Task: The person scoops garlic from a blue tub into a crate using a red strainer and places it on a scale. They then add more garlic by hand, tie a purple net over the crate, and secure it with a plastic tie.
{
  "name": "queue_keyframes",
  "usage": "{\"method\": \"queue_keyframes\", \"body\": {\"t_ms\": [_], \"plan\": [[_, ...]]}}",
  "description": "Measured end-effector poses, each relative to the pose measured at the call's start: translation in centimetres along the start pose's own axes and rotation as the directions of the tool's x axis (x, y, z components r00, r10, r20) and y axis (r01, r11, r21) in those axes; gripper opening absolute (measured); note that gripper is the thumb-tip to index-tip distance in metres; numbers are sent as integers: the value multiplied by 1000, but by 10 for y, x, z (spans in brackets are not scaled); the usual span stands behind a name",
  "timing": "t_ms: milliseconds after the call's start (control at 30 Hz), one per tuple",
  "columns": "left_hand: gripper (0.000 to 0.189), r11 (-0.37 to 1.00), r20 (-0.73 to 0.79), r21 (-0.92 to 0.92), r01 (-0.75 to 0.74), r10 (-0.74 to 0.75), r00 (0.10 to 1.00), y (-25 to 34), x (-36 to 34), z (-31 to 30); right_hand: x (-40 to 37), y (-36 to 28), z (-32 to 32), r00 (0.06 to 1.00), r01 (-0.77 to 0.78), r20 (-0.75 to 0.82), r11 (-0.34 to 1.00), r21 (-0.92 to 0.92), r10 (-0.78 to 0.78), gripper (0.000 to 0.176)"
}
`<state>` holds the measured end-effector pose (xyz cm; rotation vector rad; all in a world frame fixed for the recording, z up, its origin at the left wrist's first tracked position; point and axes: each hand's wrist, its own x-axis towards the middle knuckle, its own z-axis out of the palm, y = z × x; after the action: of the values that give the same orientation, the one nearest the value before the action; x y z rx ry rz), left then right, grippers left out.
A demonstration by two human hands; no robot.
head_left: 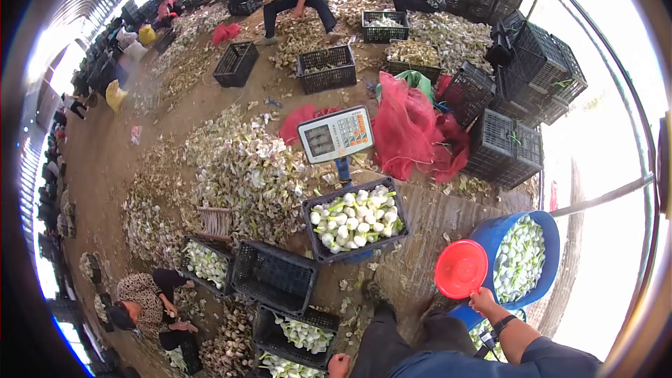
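Note:
My right hand (481,300) grips the rim of a red plastic basin (460,268), tilted so that its round inside faces me. The basin is beside a blue tub (483,234) full of white garlic bulbs (520,255) with green stems. My left hand (339,365) hangs low near my left thigh, its fingers curled and nothing visible in them. Close to it is a black crate (266,336) partly filled with garlic. In front of me a crate (310,238) heaped with trimmed garlic rests on a digital scale, whose display (336,134) stands behind it.
An empty black crate (273,276) and a garlic-filled crate (206,264) stand to the left, near a seated person (147,301). Garlic skins (245,175) cover much of the floor. Red netting (406,126) and stacked crates (507,147) are ahead; other people sit farther back.

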<state>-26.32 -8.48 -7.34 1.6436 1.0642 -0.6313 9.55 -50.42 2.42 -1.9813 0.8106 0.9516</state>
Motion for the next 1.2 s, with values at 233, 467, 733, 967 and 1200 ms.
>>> {"method": "queue_keyframes", "body": {"t_ms": [233,467,733,967,1200], "plan": [[26,999,-10,35,-24,24,1000,34,11,-3,8,32,-39,995,-40,-85,975,219,60,11],[43,979,148,203,-7,-24,989,30,30,-7,87,181,-108,761,560,-476,817,140,-440,7],[45,858,335,506,-86,-104,937,104,56,66,143,233,-201,798,-334,-557,938,-95,228,17],[47,734,293,679,-15,-253,922,138,40,118,289,406,-156,953,-303,-208,725,-618,221,18],[48,625,219,778,61,-360,907,138,42,150,316,347,-144,892,-84,-434,990,116,127,23]]}}
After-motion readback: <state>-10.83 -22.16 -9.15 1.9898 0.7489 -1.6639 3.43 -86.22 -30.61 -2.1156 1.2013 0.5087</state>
